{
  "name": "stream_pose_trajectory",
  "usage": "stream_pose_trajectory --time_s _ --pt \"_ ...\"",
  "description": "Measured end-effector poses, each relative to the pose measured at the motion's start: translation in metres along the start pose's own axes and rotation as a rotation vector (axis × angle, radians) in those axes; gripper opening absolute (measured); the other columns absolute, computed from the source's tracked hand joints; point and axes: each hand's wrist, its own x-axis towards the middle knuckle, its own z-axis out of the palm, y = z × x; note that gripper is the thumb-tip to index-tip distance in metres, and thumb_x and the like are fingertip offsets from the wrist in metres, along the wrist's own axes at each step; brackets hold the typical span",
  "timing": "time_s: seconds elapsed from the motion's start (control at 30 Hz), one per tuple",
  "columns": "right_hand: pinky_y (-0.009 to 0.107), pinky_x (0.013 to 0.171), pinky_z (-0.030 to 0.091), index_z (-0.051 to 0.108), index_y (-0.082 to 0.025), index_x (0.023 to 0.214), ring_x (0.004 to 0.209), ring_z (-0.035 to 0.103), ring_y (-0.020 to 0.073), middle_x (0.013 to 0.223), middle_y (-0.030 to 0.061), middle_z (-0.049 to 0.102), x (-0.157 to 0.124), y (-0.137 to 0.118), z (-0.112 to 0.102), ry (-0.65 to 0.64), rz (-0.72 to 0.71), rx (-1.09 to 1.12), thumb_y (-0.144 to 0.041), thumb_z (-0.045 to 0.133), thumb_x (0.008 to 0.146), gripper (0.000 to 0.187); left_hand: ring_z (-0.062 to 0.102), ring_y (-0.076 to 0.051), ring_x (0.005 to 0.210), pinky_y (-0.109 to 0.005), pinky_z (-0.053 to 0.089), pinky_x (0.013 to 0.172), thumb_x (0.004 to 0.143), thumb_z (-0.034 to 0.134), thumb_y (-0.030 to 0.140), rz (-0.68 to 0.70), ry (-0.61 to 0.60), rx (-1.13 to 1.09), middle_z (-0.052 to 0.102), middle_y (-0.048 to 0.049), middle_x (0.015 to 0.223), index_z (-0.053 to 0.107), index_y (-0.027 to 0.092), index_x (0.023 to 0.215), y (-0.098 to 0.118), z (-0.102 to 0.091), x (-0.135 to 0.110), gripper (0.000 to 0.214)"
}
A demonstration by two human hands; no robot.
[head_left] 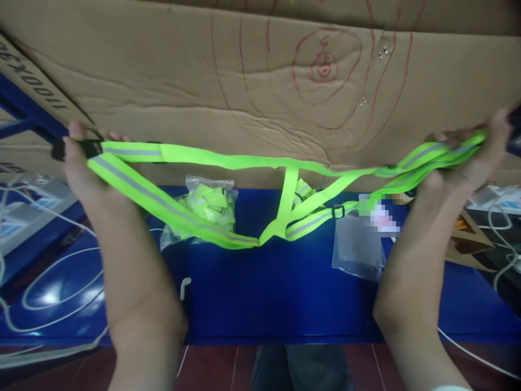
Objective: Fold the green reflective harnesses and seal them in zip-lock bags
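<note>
A neon-green reflective vest (pixel 220 161) made of straps with grey stripes is stretched between my two hands above the blue table. My left hand (pixel 79 157) grips its left end by a black buckle (pixel 90 147). At the far right, my right hand (pixel 459 157) is closed around several bunched straps. The lower straps sag to a joint in the middle, and a black slider (pixel 338 212) sits on one of them. Behind the straps lies a clear zip bag (pixel 211 209) with more green straps inside.
A cardboard sheet (pixel 171 81) with red target rings stands behind the blue table (pixel 268 293). An empty-looking clear bag (pixel 356 250) lies right of centre, a white earbud (pixel 185 288) near the left forearm. Power strips (pixel 36 212) and white cables (pixel 61 255) spread at the left.
</note>
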Motion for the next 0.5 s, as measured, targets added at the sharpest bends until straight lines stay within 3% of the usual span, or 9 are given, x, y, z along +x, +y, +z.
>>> stream_pose_trajectory --time_s 0.03,0.13,0.2,0.27,0.33,0.37,0.5 --pt "0.027 0.055 0.046 0.044 -0.026 0.056 0.041 0.04 0.0052 0.052 -0.0082 0.041 -0.008 0.008 0.014 0.041 0.025 0.044 -0.018 0.05 0.11 0.055 0.068 -0.01 0.086 -0.032 0.053 0.104 0.118 0.03 0.037 -0.055 -0.017 -0.074 0.069 0.0068 0.08 0.052 0.024 0.106 -0.001 0.009 -0.006 0.028" --pt "0.033 0.058 0.053 0.057 -0.024 0.065 0.048 0.058 0.0123 0.061 -0.002 0.058 -0.033 0.036 0.045 -0.048 0.063 0.053 -0.041 0.043 0.113 0.053 0.071 -0.011 0.092 -0.035 0.053 0.104 0.113 0.053 0.047 -0.105 -0.107 -0.087 0.074 0.0066 0.094 0.05 0.028 0.127 -0.003 0.033 -0.023 0.024" --pt "0.031 0.061 0.054 0.064 -0.02 0.073 0.058 0.065 0.0129 0.072 0.0035 0.068 -0.047 0.055 0.054 -0.143 -0.029 -0.093 -0.041 0.039 0.114 0.052 0.07 -0.014 0.104 -0.035 0.051 0.103 0.098 0.076 0.059 -0.084 -0.192 0.016 0.073 0.0054 0.101 0.051 0.026 0.124 -0.006 0.043 -0.03 0.049" --pt "0.028 0.066 0.054 0.065 -0.018 0.083 0.061 0.065 0.0114 0.078 0.0029 0.072 -0.053 0.067 0.054 -0.199 -0.081 -0.199 -0.027 0.053 0.11 0.031 0.067 -0.018 0.112 -0.038 0.048 0.103 0.079 0.089 0.07 -0.062 -0.26 0.081 0.071 0.0036 0.102 0.053 0.022 0.116 -0.01 0.046 -0.033 0.071" --pt "0.028 0.069 0.053 0.063 -0.018 0.085 0.063 0.065 0.0114 0.077 0.0009 0.072 -0.048 0.067 0.047 -0.188 -0.089 -0.262 -0.016 0.061 0.106 0.02 0.064 -0.019 0.111 -0.039 0.045 0.102 0.069 0.091 0.077 -0.029 -0.281 0.113 0.065 0.0042 0.095 0.051 0.021 0.106 -0.015 0.039 -0.032 0.078" --pt "0.027 0.07 0.052 0.063 -0.018 0.084 0.066 0.066 0.0113 0.077 0.0004 0.072 -0.041 0.062 0.042 -0.147 -0.1 -0.3 -0.013 0.06 0.106 0.023 0.063 -0.018 0.109 -0.039 0.044 0.101 0.072 0.088 0.079 -0.014 -0.287 0.123 0.061 0.0047 0.091 0.048 0.021 0.101 -0.016 0.032 -0.03 0.076" --pt "0.029 0.078 0.057 0.049 -0.025 0.079 0.072 0.07 0.0113 0.08 -0.0022 0.068 0.0 0.02 0.0 0.081 -0.134 -0.208 -0.015 0.029 0.115 0.042 0.063 -0.018 0.113 -0.037 0.042 0.095 0.098 0.06 0.077 -0.031 -0.197 0.149 0.051 0.0039 0.08 0.038 0.021 0.087 -0.019 -0.008 -0.01 0.061"
